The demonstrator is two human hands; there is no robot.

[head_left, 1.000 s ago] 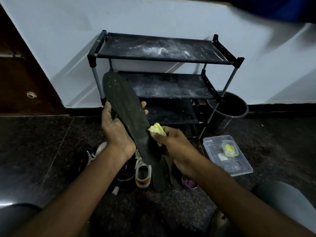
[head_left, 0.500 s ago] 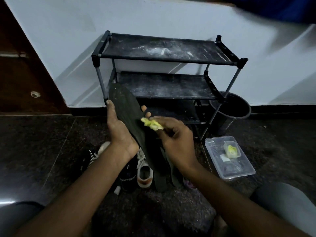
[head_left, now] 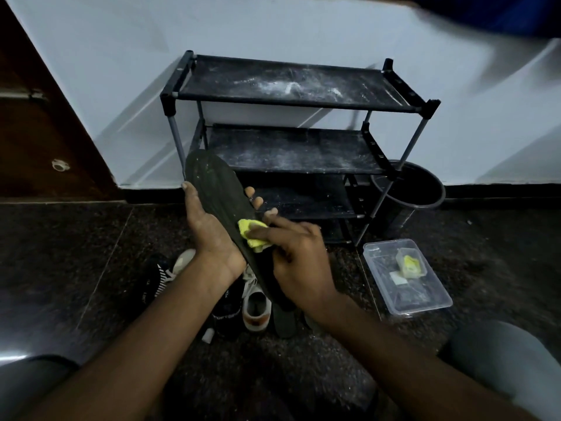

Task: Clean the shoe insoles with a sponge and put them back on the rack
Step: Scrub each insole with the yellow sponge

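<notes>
My left hand holds a dark insole from behind, thumb on its left edge and fingertips showing past its right edge. The insole tilts with its toe up to the left, in front of the black shoe rack. My right hand presses a yellow sponge against the insole's middle, fingers curled over it. More dark insoles lie on the floor below my hands, partly hidden. The rack's shelves are dusty and bare.
Shoes lie on the floor under my hands: a white one and black ones. A clear plastic box holding a yellow item sits at right. A black bucket stands beside the rack. A brown door is at left.
My right hand has slid the sponge up along the insole from its heel end to its middle. My left hand and the insole have sunk a little lower.
</notes>
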